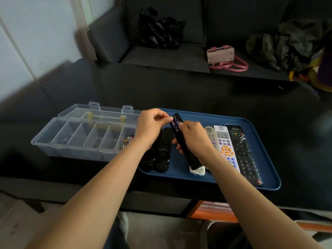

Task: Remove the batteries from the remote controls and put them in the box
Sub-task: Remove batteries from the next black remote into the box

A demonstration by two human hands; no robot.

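Observation:
My right hand (193,139) grips a slim black remote (186,150) tilted above the blue tray (269,169), its back up and its battery bay open at the top. Purple-labelled batteries (175,124) show in that bay. My left hand (152,125) pinches at the top battery with thumb and forefinger. The clear plastic box (59,141) stands open to the left, and a few batteries (127,141) lie in its rightmost compartment. Other remotes lie on the tray: a beige one (210,134), a white one with orange keys (225,146) and a long black one (244,153).
Two short black remotes (162,155) lie at the tray's left end, and a small white remote (197,170) sits under the held one. The black table (179,90) fronts a dark sofa with a black bag (159,29), a pink handbag (221,55) and clothes (280,44).

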